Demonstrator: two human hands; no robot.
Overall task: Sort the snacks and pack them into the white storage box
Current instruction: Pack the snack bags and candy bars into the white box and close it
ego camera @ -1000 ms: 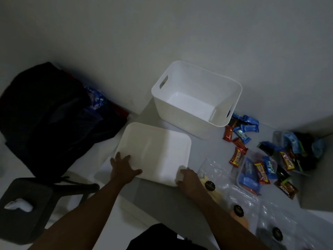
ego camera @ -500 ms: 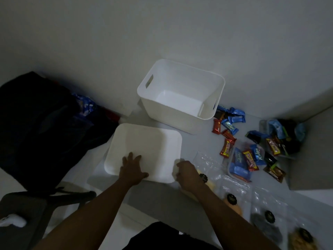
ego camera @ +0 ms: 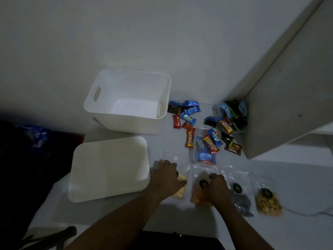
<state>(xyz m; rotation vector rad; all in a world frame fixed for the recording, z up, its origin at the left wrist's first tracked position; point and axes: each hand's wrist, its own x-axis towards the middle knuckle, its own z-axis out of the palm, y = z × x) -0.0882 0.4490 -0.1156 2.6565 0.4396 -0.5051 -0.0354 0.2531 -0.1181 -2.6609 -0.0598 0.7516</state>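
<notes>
- The white storage box point(ego camera: 129, 125) stands open at the back of the counter point(ego camera: 297, 181), close to the wall; inside I see only its own white floor
- Its long axis runs left to right, with a slot handle cut into each short end
- The lid point(ego camera: 108, 168) lies flat in front of the box on my left, near it but apart, its long side also running left to right
- A small clear tub point(ego camera: 201, 131) to the right of the lid holds blue and red-and-yellow wrapped bars
- A second clear tub point(ego camera: 215, 108) in the far corner holds blue, black and green wrappers
- Loose bars point(ego camera: 187, 118) in blue and red lie on the counter between the box and the tubs
- Nearest me, four clear pouches sit side by side: the pale yellow pouch point(ego camera: 181, 191), the orange pouch point(ego camera: 197, 197), the dark pouch point(ego camera: 243, 202) and the tan pouch point(ego camera: 268, 204)
- Each pouch lies flat with its long axis running from me toward the wall, a round black sticker on its face, and its contents gathered at the near end
- My left hand point(ego camera: 167, 177) rests on the pale yellow pouch, fingers point(ego camera: 168, 164) spread
- My right hand point(ego camera: 218, 186) is on the orange pouch, fingers point(ego camera: 214, 176) curled down by the sticker; I cannot tell whether they pinch the film
</notes>
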